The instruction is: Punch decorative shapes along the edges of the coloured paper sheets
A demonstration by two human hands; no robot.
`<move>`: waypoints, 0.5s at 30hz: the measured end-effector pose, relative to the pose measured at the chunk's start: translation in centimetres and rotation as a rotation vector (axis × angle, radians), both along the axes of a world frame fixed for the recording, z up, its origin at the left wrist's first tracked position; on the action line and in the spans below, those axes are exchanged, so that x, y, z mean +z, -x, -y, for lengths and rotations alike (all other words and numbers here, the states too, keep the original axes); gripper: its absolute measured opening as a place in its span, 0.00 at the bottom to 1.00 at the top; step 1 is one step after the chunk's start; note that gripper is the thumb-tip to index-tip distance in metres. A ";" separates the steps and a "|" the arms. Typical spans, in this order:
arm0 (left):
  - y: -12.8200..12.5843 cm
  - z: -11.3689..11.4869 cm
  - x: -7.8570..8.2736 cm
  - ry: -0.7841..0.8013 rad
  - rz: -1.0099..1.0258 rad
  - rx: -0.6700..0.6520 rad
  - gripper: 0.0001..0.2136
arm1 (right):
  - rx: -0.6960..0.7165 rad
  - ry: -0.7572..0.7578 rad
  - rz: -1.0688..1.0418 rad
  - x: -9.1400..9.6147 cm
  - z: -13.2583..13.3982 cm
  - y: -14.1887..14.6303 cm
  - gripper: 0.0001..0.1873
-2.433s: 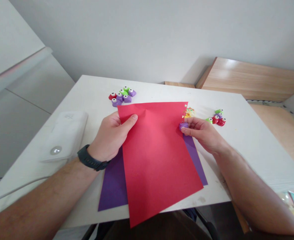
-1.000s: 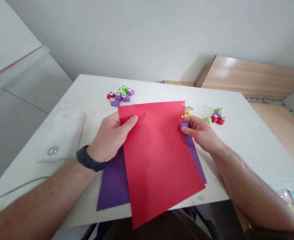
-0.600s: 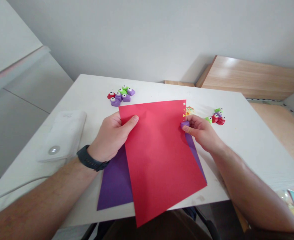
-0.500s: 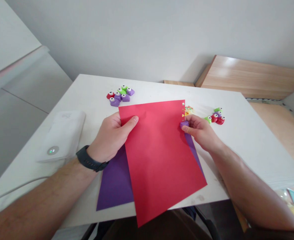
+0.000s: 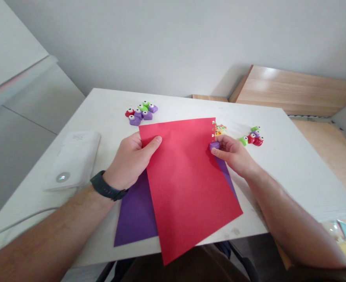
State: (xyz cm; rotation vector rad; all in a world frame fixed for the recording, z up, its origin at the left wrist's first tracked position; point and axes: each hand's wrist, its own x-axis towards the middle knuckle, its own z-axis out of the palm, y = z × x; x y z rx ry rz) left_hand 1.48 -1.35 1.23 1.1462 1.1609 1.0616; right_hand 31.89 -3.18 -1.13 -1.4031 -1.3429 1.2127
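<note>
Head view: red sheet above purple sheet, long axis toward wearer, near end skewed right. Left hand pinches upper left corner, thumb on top, fingers hidden behind. Right hand, nearer right edge, fingers closed round punch; punch at fingertips, leftward, on edge just below cutouts.

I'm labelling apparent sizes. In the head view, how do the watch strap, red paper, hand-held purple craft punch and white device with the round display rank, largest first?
1. red paper
2. white device
3. watch strap
4. purple craft punch, partly hidden by fingers
</note>
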 end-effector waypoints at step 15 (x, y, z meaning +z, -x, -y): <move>0.2 -0.2 -0.3 -0.004 0.038 0.018 0.14 | -0.115 -0.048 -0.120 1.1 -0.1 -1.3 0.18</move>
